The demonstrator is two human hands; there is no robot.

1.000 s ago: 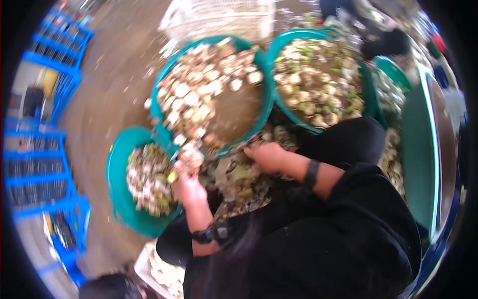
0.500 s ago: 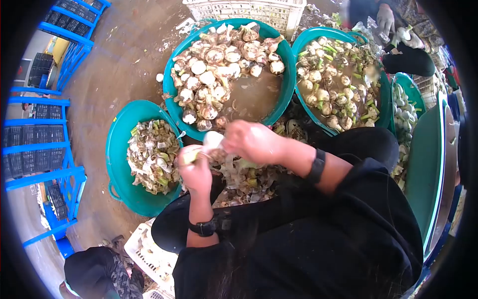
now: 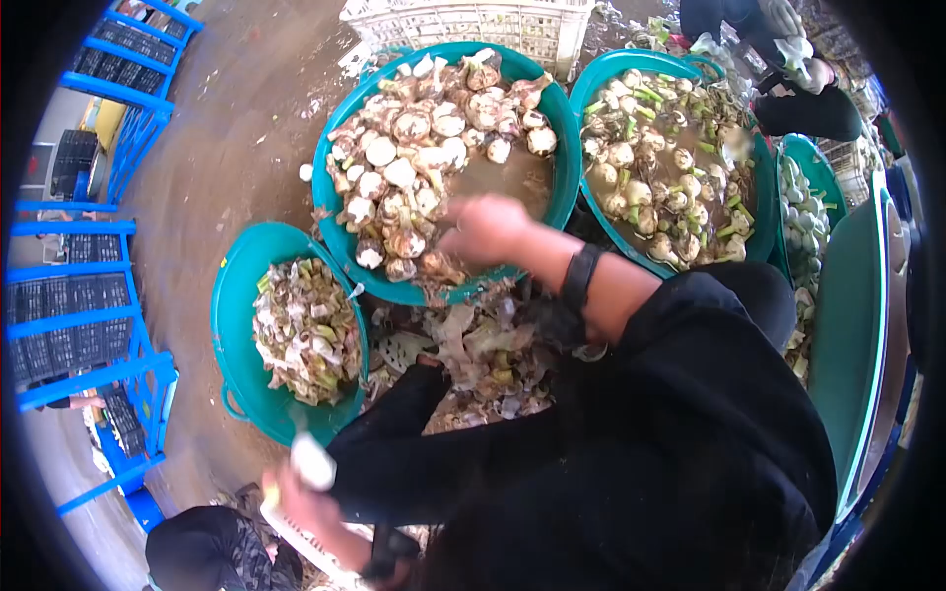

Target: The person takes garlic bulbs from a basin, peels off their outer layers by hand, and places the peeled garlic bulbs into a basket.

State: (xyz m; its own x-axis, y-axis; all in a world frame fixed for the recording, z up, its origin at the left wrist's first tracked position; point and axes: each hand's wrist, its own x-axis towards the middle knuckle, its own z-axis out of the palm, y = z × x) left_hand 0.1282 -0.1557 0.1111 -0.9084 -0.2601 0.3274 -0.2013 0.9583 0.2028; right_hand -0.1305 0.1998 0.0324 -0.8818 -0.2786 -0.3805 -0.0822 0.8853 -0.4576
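At the lower left my left hand [image 3: 304, 504], blurred by motion, is closed on a peeled white bulb [image 3: 313, 462] above the edge of a white crate [image 3: 299, 537]. My right hand [image 3: 485, 229] is over the near side of the middle green tub [image 3: 569, 187], beside the unpeeled bulbs [image 3: 404, 212] piled in water; motion smears its fingers. Loose peelings [image 3: 493, 364] lie between my legs. A smaller green tub [image 3: 236, 374] at the left holds a heap of peelings [image 3: 307, 335].
A second green tub [image 3: 631, 251] holds bulbs with green stems. Behind stands a white basket [image 3: 473, 28]. A large green container [image 3: 849, 345] is at the right. One person [image 3: 803, 108] works at the upper right; another [image 3: 202, 552] is at the lower left. Blue racks [image 3: 89, 315] line the left.
My hands have moved apart. My left hand has gone down and left with the white bulb, and my right hand has let go of it and moved up to the middle tub.
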